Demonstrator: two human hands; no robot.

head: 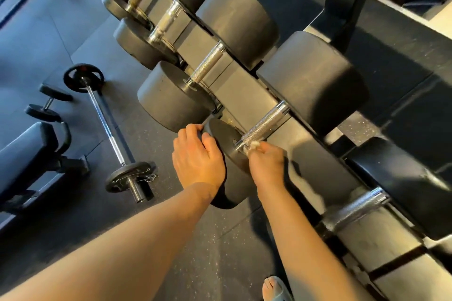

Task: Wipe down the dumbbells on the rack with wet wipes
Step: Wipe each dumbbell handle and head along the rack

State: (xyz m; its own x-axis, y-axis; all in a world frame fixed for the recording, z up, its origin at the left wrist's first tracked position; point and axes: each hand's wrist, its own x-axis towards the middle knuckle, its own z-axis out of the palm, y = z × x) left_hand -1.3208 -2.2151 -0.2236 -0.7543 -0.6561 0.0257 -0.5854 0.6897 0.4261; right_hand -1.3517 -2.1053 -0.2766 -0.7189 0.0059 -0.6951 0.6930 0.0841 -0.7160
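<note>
Noted right hand (267,164) fingers (265,148) drawn together, pinching a crumpled white wet wipe (254,146) against the near end of the knurled handle (263,127), just where it meets the near head (225,146). Noted left hand (198,156) fingers (192,129) bent over the top edge of that head, thumb on its face. Reads as steadying; cannot tell how firmly.

Located the dumbbell (310,83) being worked in its cradle on the rack (230,85), lying across the tier with the near head overhanging the floor side.

Step judged: wiping the handle, at the near collar. Far end of the handle and both heads judged not yet covered.

Next move judged to call for:
- sliding the wipe along the knurling toward the far end
- wrapping the fingers further round the bar to reach its underside
- light pressure, since knurling probably snags and shreds a wet wipe

Holders: rack only. Counted 1 dumbbell per cradle, at least 5 on this tier, neighbouring heads nearly touching. Saw 1 neighbour (362,205) to the right, the others running off to the left. Saw no wipe packet and no bin.

Off the rack, on the floor: 1 barbell (107,127), 1 small dumbbell (47,105), part of a bench (22,151).
</note>
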